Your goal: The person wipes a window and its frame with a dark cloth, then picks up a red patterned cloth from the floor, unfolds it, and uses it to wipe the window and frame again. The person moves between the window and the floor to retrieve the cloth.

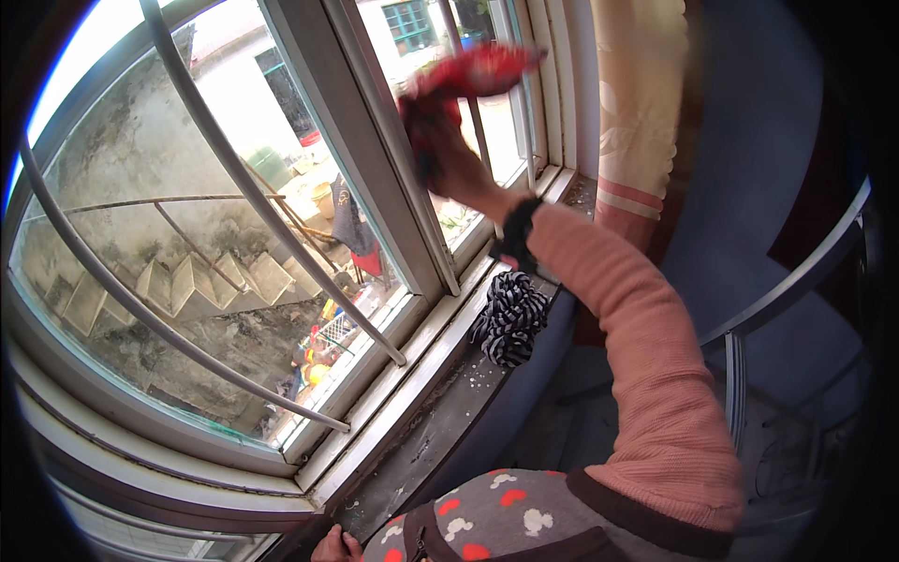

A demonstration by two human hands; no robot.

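Observation:
My right hand (456, 165) is raised at the window, gripping a bunched red cloth (484, 70) with a darker part around the fingers. Motion blurs the cloth, which is in front of the metal bars and beside the upright window frame (383, 133). I cannot tell whether it touches the glass. Below the right wrist, a black-and-white striped bundle of fabric (511, 319) lies on the dark windowsill (421, 439). My left hand (337, 544) is low at the picture's bottom edge, by the near end of the sill, its fingers curled and partly cut off.
Curved metal bars (232, 168) cross the panes. A dark object (544, 270) lies on the sill beyond the striped bundle. A cream and pink curtain (635, 126) hangs at the right. Metal framing (734, 379) stands behind my right arm. Concrete steps (204, 281) show outside.

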